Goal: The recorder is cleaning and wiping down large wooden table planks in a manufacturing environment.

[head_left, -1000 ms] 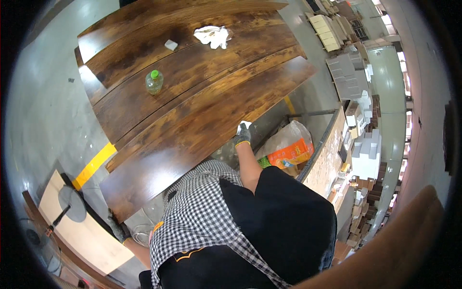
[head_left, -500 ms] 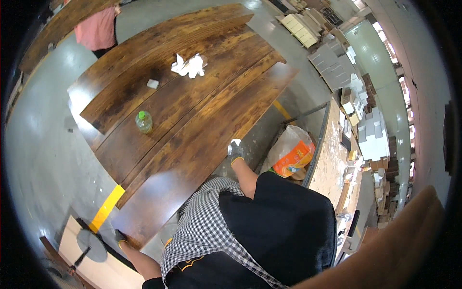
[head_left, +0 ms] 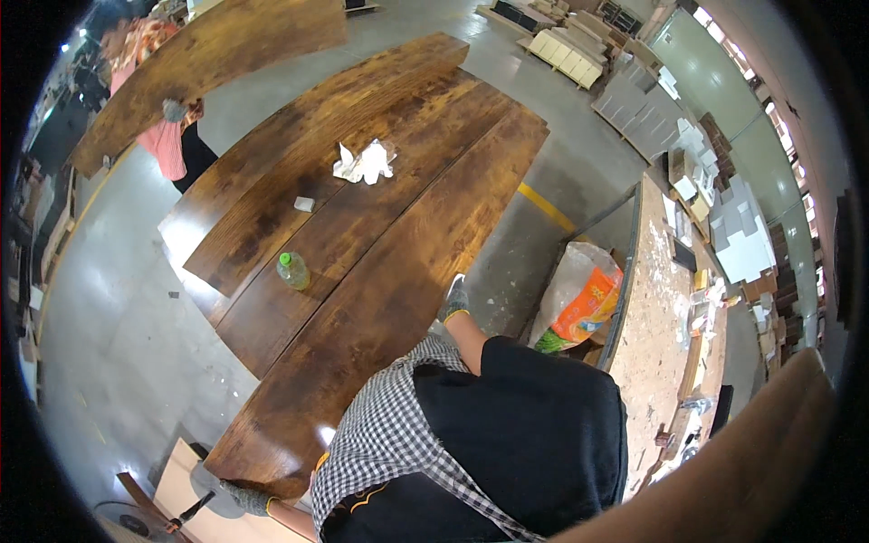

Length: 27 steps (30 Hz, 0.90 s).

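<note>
A long dark wood-grain board (head_left: 362, 299) lies nearest me, running from the lower left to the upper right. My left hand (head_left: 246, 497), in a grey glove, is closed on its near-left end, the fingertips partly hidden at the edge. My right hand (head_left: 455, 299), gloved too, grips the near long edge farther right, with white showing at its fingertips. Beyond lie more brown boards (head_left: 339, 149) side by side. On them stand a clear bottle with a green cap (head_left: 292, 271), a small pale block (head_left: 304, 204) and crumpled white paper (head_left: 365, 163).
At right is a worn workbench (head_left: 647, 362) with a plastic bag (head_left: 579, 299) beside it. A pale panel (head_left: 181, 480) stands at lower left. Far left, a co-worker (head_left: 165, 149) in pink handles another brown board (head_left: 217, 54). Stacked cartons (head_left: 638, 109) line the far right.
The nearest board now covers the yellow floor strip at its left end, and my left hand has come farther onto that end. My view has shifted. The co-worker's board has come into sight.
</note>
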Available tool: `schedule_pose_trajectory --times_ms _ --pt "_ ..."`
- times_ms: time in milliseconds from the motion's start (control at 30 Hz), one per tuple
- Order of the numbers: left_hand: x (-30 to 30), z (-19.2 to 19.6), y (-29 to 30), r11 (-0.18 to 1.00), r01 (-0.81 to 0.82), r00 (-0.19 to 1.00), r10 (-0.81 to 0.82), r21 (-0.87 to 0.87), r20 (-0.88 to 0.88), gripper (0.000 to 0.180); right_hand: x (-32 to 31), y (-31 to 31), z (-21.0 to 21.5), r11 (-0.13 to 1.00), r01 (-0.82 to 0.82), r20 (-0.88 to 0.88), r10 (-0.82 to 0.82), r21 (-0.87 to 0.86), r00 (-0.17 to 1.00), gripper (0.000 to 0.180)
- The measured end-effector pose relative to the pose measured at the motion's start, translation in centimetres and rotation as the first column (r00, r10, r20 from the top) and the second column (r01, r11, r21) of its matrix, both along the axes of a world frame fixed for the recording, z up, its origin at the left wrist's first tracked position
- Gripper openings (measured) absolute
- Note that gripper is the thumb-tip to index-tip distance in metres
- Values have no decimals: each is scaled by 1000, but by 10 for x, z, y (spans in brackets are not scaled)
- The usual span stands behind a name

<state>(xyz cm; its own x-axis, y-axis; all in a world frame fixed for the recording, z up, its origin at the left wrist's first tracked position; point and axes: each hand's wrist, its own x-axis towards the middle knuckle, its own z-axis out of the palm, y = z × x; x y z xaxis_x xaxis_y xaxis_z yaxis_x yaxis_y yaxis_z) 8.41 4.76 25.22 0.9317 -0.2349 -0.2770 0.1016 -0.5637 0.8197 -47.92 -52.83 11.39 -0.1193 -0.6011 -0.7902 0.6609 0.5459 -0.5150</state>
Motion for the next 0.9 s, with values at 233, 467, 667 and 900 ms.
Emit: schedule_pose_trajectory --times_ms 233,467,667,900 --pt "-24 38 1 909 -302 914 362 -288 184 10 60 -23 24 1000 -13 143 16 -24 990 73" --pt "-71 -1 4 720 -483 850 523 -499 -68 13 83 -34 43 996 56 68 -51 -64 996 64" --pt "-84 -41 -17 579 -562 799 565 -591 -206 17 86 -47 85 980 95 -233 -135 -174 963 56" --pt "-76 -59 -47 509 -575 795 531 -641 -292 22 32 -121 100 837 -218 -783 -333 -502 525 25"
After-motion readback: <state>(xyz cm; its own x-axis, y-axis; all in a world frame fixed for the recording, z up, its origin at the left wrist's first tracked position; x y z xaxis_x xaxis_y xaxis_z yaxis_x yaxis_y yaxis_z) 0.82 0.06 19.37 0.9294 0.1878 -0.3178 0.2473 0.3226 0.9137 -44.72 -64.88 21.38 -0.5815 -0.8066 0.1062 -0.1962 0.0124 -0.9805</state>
